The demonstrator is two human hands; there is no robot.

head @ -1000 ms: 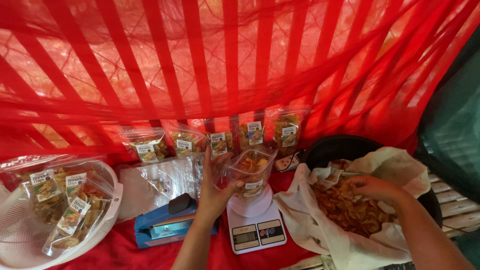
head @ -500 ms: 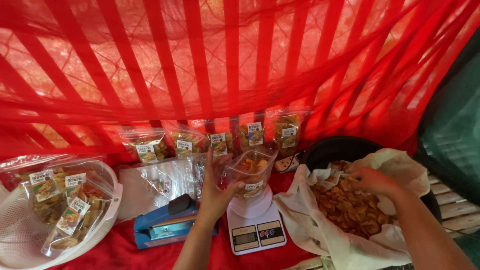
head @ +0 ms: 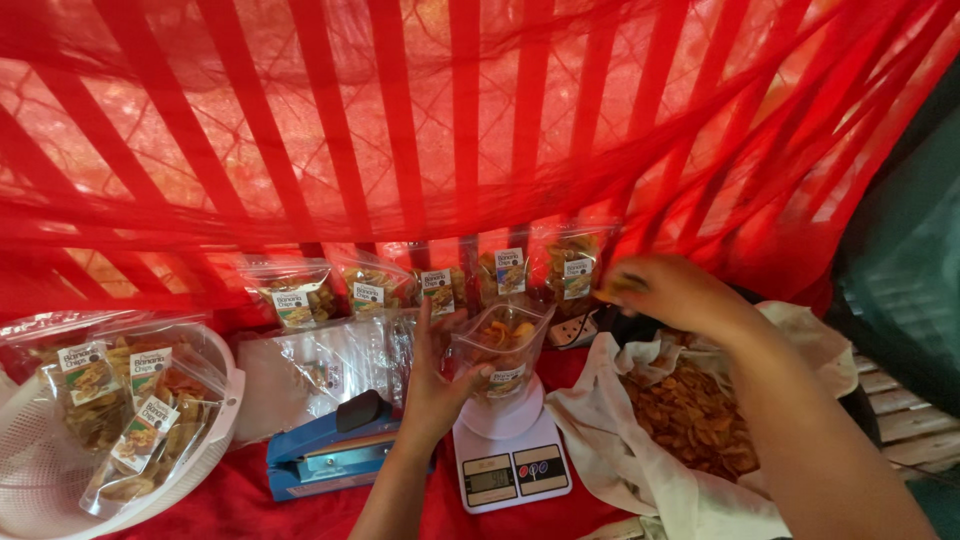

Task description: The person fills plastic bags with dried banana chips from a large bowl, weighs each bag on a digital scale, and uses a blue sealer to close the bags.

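Right now my left hand (head: 437,385) steadies the clear bag (head: 497,350) that stands upright on the scale (head: 510,465), fingers spread, the palm against its left side and the thumb pressed on its front. The bag's mouth gapes upward, with a few chips already inside. My right hand (head: 672,292) hangs just right of that mouth and a little above it, fingers pinched together on what looks like a few chips (head: 620,290), though blur keeps me from being sure. So the opening lies to the left of my right fingertips and slightly below. Under my right forearm the cloth (head: 625,470) holds the loose chip pile (head: 690,415). A blue sealer (head: 330,450) sits left of the scale, and a white basket (head: 45,475) of filled packets sits further left.
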